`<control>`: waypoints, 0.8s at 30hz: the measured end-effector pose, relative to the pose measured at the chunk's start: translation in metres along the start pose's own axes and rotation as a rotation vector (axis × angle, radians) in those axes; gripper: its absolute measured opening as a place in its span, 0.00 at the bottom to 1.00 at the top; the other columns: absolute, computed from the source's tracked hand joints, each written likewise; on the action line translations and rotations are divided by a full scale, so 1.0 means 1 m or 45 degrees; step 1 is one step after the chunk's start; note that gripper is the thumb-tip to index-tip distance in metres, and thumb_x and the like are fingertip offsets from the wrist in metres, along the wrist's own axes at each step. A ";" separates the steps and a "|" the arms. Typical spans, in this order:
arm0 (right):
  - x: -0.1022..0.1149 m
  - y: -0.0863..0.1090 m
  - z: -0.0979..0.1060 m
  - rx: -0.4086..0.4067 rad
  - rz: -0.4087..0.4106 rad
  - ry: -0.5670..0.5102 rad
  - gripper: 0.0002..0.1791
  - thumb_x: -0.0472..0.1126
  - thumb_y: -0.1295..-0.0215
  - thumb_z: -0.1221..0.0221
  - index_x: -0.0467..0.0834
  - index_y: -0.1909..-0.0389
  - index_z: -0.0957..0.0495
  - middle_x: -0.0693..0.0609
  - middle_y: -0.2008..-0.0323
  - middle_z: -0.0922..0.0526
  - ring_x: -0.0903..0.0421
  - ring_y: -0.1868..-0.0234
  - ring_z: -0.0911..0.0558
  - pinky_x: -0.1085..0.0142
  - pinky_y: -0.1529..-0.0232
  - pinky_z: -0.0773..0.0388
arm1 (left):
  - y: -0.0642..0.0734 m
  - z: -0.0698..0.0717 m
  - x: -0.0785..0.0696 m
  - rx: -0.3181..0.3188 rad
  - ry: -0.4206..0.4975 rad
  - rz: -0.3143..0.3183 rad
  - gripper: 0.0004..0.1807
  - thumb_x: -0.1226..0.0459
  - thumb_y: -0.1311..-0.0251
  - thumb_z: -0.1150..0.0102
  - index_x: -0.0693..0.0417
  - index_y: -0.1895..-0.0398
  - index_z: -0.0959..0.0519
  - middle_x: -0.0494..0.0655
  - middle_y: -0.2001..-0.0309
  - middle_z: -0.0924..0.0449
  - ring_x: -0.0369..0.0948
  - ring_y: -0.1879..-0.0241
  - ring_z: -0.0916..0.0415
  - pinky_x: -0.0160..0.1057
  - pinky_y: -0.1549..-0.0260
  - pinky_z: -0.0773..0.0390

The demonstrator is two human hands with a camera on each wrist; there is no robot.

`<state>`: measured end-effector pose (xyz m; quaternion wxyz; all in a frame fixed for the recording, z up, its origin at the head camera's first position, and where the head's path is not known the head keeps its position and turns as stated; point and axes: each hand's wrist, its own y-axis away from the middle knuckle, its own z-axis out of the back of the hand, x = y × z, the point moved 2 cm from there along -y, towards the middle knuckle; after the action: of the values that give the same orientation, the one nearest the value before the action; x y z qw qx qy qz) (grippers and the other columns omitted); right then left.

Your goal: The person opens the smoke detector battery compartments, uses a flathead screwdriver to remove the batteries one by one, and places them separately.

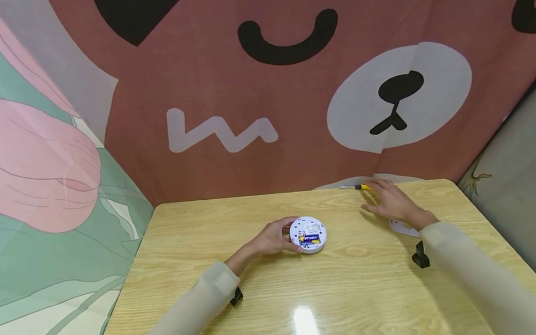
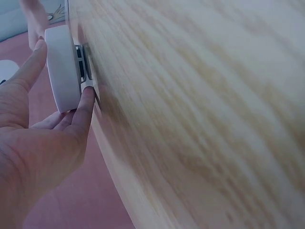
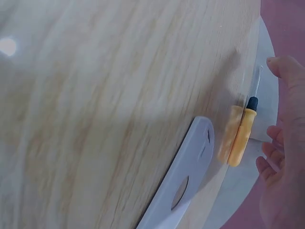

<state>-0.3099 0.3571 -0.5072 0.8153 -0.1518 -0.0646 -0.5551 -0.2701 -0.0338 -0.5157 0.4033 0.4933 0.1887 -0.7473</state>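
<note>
My left hand (image 1: 273, 237) grips a round white device (image 1: 306, 225) by its side, thumb and fingers on opposite parts of the rim. Purple-and-yellow batteries (image 1: 309, 239) show in its upturned face. In the left wrist view the white device (image 2: 62, 71) appears edge-on, fingertips reaching under it near the tabletop. Over by the back edge, my right hand (image 1: 394, 203) hovers with thumb and fingers apart. Beside its fingers lies a screwdriver (image 3: 242, 136) with a yellow handle, black collar and thin metal shaft. The right wrist view shows a gap between that hand and the handle.
A flat white plastic piece (image 3: 190, 148) with an oval hole lies on the table (image 1: 351, 296), partly below the right wrist. Black mounts (image 1: 421, 256) hang at both wrists. A curtain with a bear print (image 1: 231, 175) rises right behind the table's back edge.
</note>
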 end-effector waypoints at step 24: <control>-0.009 -0.020 -0.022 0.015 -0.016 0.006 0.39 0.46 0.28 0.32 0.29 0.25 0.34 0.28 0.27 0.33 0.23 0.27 0.38 0.28 0.30 0.36 | 0.002 -0.001 -0.001 -0.003 0.021 -0.005 0.53 0.66 0.48 0.16 0.58 0.20 0.36 0.53 0.30 0.24 0.48 0.31 0.25 0.35 0.38 0.20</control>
<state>-0.3326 0.3512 -0.5265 0.8129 -0.1453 -0.0671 -0.5600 -0.2679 -0.0333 -0.5148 0.4009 0.4987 0.1937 -0.7437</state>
